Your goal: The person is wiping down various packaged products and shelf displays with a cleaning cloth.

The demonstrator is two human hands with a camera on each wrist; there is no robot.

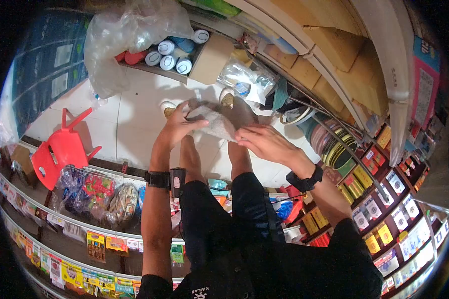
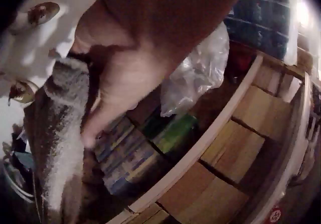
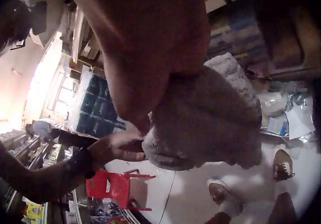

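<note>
A grey, fuzzy cloth (image 1: 215,123) hangs between my two hands, above the white tiled floor and in front of my legs. My left hand (image 1: 175,128) grips its left end, thumb lying over the near face. At the cloth's right corner, my right hand (image 1: 268,143) pinches the edge between thumb and fingers. The left wrist view shows the cloth (image 2: 65,138) hanging down beside the left thumb, with a pale fuzzy face. Seen from the right wrist, the cloth (image 3: 200,121) spreads wide and loosely folded, partly hidden behind my right hand.
An open carton (image 1: 212,62) of white-topped cylinders stands ahead, a clear plastic bag (image 1: 134,42) over its left side. A red plastic chair (image 1: 60,152) is at the left. Shelves of packaged goods (image 1: 379,219) line the right; more goods (image 1: 75,269) line the near side.
</note>
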